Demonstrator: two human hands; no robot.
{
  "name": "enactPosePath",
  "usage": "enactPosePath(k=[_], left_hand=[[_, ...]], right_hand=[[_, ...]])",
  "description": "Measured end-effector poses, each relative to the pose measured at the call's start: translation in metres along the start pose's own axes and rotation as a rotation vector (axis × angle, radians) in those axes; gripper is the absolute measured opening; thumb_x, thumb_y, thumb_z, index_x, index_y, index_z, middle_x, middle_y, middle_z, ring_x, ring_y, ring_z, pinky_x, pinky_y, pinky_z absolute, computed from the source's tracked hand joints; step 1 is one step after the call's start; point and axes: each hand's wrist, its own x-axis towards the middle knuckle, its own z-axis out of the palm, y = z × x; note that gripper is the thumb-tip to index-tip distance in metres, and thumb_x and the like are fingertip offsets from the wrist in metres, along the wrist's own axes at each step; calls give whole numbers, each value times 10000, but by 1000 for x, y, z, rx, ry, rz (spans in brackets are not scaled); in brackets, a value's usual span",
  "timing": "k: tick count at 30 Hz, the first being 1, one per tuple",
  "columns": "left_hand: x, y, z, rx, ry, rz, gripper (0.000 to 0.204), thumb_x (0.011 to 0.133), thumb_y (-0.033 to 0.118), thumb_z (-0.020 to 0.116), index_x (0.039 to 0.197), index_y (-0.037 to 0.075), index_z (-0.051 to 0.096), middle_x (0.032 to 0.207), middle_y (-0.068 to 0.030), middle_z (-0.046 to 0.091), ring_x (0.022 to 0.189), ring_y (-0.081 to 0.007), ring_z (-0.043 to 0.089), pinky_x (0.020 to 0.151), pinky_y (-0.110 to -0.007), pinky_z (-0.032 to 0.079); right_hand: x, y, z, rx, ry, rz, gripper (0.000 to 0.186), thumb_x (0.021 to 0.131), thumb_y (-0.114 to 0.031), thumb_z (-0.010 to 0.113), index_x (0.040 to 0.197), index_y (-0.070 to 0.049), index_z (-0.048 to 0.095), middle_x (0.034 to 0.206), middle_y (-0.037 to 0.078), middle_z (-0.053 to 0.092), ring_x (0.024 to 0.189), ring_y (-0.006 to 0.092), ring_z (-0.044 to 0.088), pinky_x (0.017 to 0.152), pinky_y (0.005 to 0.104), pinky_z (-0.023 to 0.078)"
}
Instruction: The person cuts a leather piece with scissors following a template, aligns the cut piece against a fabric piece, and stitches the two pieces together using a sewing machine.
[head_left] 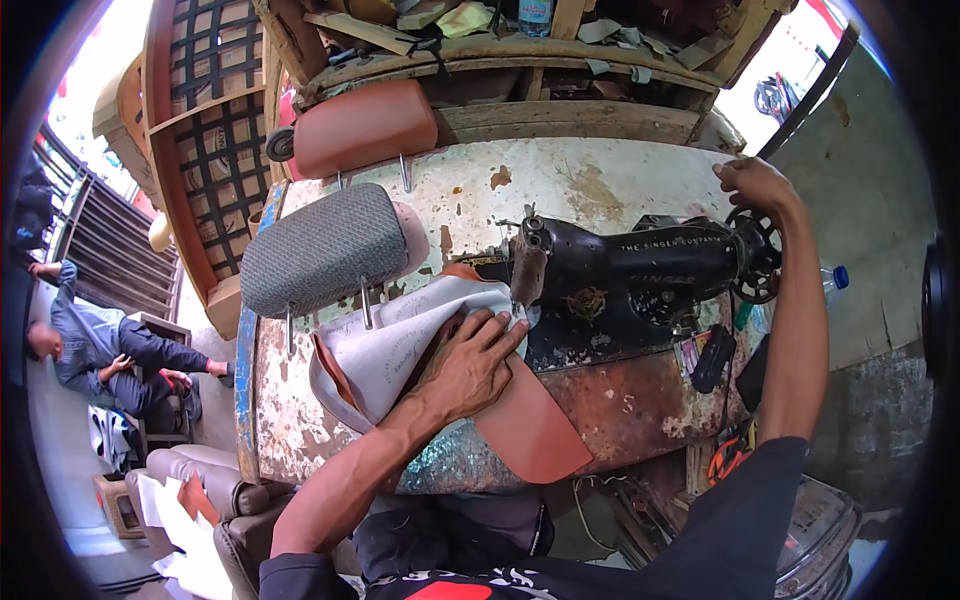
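Note:
My left hand (470, 365) lies with slightly bent fingers on a folded piece of leather-like material (532, 425), reddish-brown on one side and pale grey backing (385, 330) on the other, beside the needle area of an old black sewing machine (620, 290). The needle's tip is hard to make out. My right hand (750, 187) is raised just above the machine's handwheel (752, 270), fingers loosely curled and apart, with nothing visible in them.
A grey textured headrest (320, 245) and reddish-brown one (362, 128) rest on the worn table (580, 180). A dark object (712, 358) and bottle (832, 285) sit right. Wooden shelving (610, 115) stands behind. Another person (95, 350) sits left, near an armchair (225, 480).

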Motion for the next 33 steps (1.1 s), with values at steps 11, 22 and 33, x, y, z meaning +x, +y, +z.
enactPosePath(k=[11, 22, 33], left_hand=[[2, 3, -3, -33, 12, 7, 646, 851, 167, 633, 1489, 140, 539, 1408, -148, 553, 1339, -359, 468, 1061, -613, 398], [-3, -6, 0, -15, 21, -5, 639, 837, 161, 632, 1469, 129, 547, 1387, -152, 558, 1325, -361, 476, 1042, -611, 412], [5, 2, 1, 40, 40, 36, 627, 844, 173, 632, 1464, 125, 554, 1400, -140, 557, 1331, -352, 473, 1045, -614, 417]], right_hand=[[-81, 51, 28, 384, 321, -155, 503, 1069, -372, 543, 1365, 18, 659, 1243, 134, 723, 1070, 177, 663, 977, 324, 492], [-190, -58, 229, 753, -16, -312, 292, 1097, -212, 531, 1189, -33, 743, 1014, 51, 753, 766, 101, 652, 631, 267, 540], [5, -57, 364, 275, 342, -1068, 475, 1071, -199, 478, 1509, -17, 460, 1324, 79, 675, 1184, 145, 641, 1022, 280, 515]])
